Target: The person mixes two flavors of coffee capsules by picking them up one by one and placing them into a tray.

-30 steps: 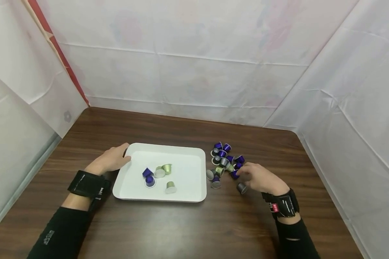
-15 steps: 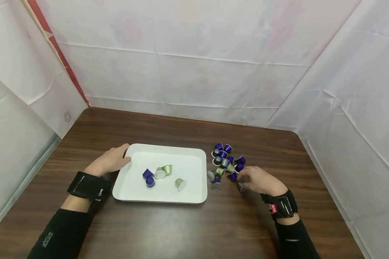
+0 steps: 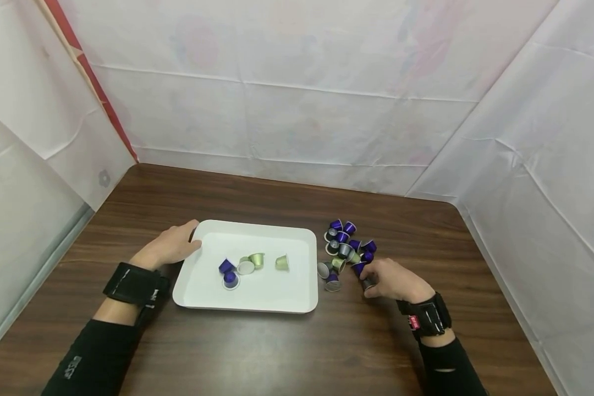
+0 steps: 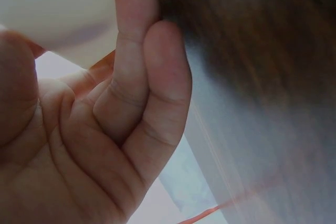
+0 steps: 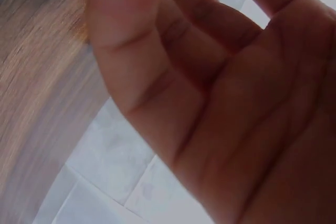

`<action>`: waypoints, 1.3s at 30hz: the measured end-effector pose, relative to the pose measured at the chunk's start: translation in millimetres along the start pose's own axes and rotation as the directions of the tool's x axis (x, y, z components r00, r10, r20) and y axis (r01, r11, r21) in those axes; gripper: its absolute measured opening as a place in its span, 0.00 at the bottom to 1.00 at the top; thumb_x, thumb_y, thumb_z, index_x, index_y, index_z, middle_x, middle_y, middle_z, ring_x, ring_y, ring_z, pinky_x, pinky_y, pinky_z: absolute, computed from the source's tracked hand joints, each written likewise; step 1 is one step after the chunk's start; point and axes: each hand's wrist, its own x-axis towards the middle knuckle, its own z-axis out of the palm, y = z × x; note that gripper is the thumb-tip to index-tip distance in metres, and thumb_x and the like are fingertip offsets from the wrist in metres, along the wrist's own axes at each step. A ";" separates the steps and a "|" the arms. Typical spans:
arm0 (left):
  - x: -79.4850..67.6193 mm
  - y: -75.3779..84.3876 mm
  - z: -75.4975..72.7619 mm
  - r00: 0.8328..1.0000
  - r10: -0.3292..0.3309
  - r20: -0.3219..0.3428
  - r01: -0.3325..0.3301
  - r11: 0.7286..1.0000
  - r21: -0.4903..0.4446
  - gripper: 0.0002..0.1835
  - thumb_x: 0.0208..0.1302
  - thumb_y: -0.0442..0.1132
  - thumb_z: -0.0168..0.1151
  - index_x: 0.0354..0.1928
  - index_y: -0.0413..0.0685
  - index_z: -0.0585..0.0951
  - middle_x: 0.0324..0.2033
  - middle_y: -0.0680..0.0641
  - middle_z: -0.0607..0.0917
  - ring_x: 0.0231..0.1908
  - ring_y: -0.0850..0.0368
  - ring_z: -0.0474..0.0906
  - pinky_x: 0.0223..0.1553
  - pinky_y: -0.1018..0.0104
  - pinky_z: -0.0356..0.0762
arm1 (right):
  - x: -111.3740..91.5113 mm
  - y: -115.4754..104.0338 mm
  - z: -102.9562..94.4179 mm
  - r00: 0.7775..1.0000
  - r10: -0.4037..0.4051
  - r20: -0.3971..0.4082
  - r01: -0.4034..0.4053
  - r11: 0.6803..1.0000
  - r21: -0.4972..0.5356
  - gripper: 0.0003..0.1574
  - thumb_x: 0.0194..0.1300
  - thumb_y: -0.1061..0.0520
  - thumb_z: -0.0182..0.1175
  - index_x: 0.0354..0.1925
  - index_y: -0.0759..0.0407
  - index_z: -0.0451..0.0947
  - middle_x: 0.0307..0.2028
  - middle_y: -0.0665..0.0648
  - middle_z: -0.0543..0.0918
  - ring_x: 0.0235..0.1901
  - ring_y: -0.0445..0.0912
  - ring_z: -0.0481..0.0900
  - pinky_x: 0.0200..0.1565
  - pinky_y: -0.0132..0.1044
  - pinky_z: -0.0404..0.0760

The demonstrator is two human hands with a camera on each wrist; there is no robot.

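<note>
My left hand (image 3: 170, 246) grips the upper left corner of a white tray (image 3: 277, 300), thumb over the rim. In the left wrist view the tray (image 4: 63, 3) appears blurred behind the fingers. On the tray lie two purple coffee capsules (image 3: 230, 279) and several green ones, including a lone green capsule (image 3: 282, 263) on its side. To the right, my right hand (image 3: 396, 279) pinches a dark grey coffee capsule (image 3: 369, 282) between thumb and fingers, low at the table. Its fingers partly cover that capsule. The right wrist view shows mostly palm and hides the pinch.
Beside the tray's right edge lies a loose pile of purple, green and grey capsules (image 3: 342, 237) on the brown wooden table (image 3: 257, 352). White sheeting (image 3: 277, 121) stands behind the table and along both sides.
The lone green capsule has rolled rightward and away across the tray. My right hand has moved slightly left and closed its thumb and fingers round the grey capsule. The left hand stays put.
</note>
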 end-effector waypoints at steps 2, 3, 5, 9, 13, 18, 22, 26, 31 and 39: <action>-0.2 -0.6 0.0 1.000 0.002 -0.001 -0.002 1.000 0.000 0.23 0.69 0.40 0.50 0.61 0.34 0.62 0.47 0.31 0.78 0.38 0.45 0.75 0.40 0.45 0.73 | 0.9 -0.5 1.2 1.000 0.000 0.009 0.000 1.000 0.000 0.19 0.48 0.56 0.74 0.41 0.51 0.82 0.38 0.46 0.79 0.35 0.41 0.73 0.38 0.41 0.74; -0.3 -0.7 0.0 1.000 0.002 -0.001 -0.002 1.000 0.000 0.23 0.69 0.40 0.50 0.61 0.34 0.62 0.47 0.31 0.78 0.38 0.45 0.75 0.40 0.45 0.73 | 1.4 -0.7 1.9 1.000 -0.003 0.011 0.003 1.000 -0.003 0.19 0.48 0.56 0.74 0.41 0.51 0.82 0.38 0.47 0.79 0.35 0.41 0.73 0.38 0.41 0.74; -0.6 -0.3 -0.2 1.000 -0.001 0.003 0.001 1.000 -0.001 0.23 0.69 0.40 0.49 0.61 0.34 0.62 0.48 0.31 0.77 0.38 0.45 0.75 0.40 0.45 0.72 | 2.0 -1.1 2.8 1.000 -0.010 0.017 0.011 1.000 -0.010 0.18 0.49 0.57 0.73 0.42 0.51 0.82 0.38 0.47 0.80 0.35 0.41 0.73 0.38 0.41 0.74; -0.2 1.3 0.1 1.000 -0.005 0.005 0.005 1.000 -0.008 0.23 0.69 0.40 0.49 0.61 0.34 0.63 0.48 0.31 0.77 0.38 0.45 0.75 0.40 0.45 0.72 | 0.1 -3.2 -0.4 1.000 -0.016 0.024 0.016 1.000 -0.001 0.15 0.53 0.57 0.70 0.42 0.52 0.82 0.37 0.47 0.80 0.33 0.41 0.72 0.35 0.40 0.73; 1.0 2.6 0.8 1.000 -0.009 0.008 0.009 1.000 -0.012 0.23 0.69 0.40 0.49 0.61 0.34 0.62 0.48 0.31 0.77 0.39 0.44 0.74 0.41 0.44 0.72 | -5.1 -8.3 -9.3 1.000 -0.027 0.001 0.027 0.999 0.036 0.14 0.57 0.56 0.67 0.44 0.54 0.81 0.34 0.47 0.79 0.30 0.40 0.73 0.31 0.38 0.73; 1.4 2.2 0.8 1.000 -0.008 0.012 0.008 1.000 -0.009 0.23 0.69 0.40 0.49 0.61 0.34 0.62 0.48 0.31 0.77 0.38 0.45 0.75 0.40 0.46 0.73 | -5.2 -22.0 -24.1 0.996 -0.066 -0.061 0.069 0.997 0.045 0.15 0.59 0.56 0.66 0.45 0.58 0.80 0.32 0.47 0.77 0.26 0.40 0.71 0.28 0.36 0.72; 1.2 1.3 0.2 1.000 -0.008 0.019 0.008 1.000 -0.009 0.23 0.69 0.40 0.49 0.61 0.35 0.62 0.47 0.32 0.78 0.37 0.47 0.76 0.38 0.49 0.73 | -1.6 -36.3 -34.7 0.988 -0.113 -0.108 0.118 0.992 0.039 0.15 0.59 0.57 0.65 0.45 0.59 0.80 0.32 0.47 0.76 0.26 0.40 0.71 0.28 0.35 0.72; 1.3 0.8 -0.5 1.000 -0.006 0.014 0.006 1.000 -0.006 0.22 0.69 0.40 0.49 0.60 0.35 0.63 0.47 0.32 0.78 0.38 0.47 0.76 0.38 0.48 0.73 | 4.9 -51.1 -41.1 0.983 -0.135 -0.124 0.143 0.988 0.059 0.15 0.59 0.57 0.65 0.45 0.60 0.79 0.30 0.47 0.77 0.25 0.40 0.72 0.26 0.35 0.73; 1.3 1.0 -1.6 1.000 -0.004 0.014 0.004 1.000 -0.005 0.22 0.70 0.41 0.49 0.60 0.35 0.63 0.47 0.32 0.78 0.38 0.46 0.76 0.38 0.48 0.73 | 14.5 -69.5 -43.3 0.980 -0.161 -0.120 0.173 0.980 0.099 0.16 0.60 0.57 0.64 0.47 0.60 0.79 0.31 0.49 0.78 0.22 0.39 0.74 0.24 0.34 0.75; 1.7 1.4 -0.5 1.000 -0.006 0.025 0.006 1.000 -0.012 0.23 0.70 0.41 0.49 0.61 0.35 0.62 0.48 0.31 0.78 0.39 0.46 0.77 0.39 0.48 0.73 | 32.2 -102.3 -40.2 0.959 -0.254 -0.126 0.262 0.964 0.048 0.17 0.60 0.58 0.64 0.48 0.60 0.79 0.35 0.48 0.78 0.29 0.40 0.73 0.34 0.34 0.75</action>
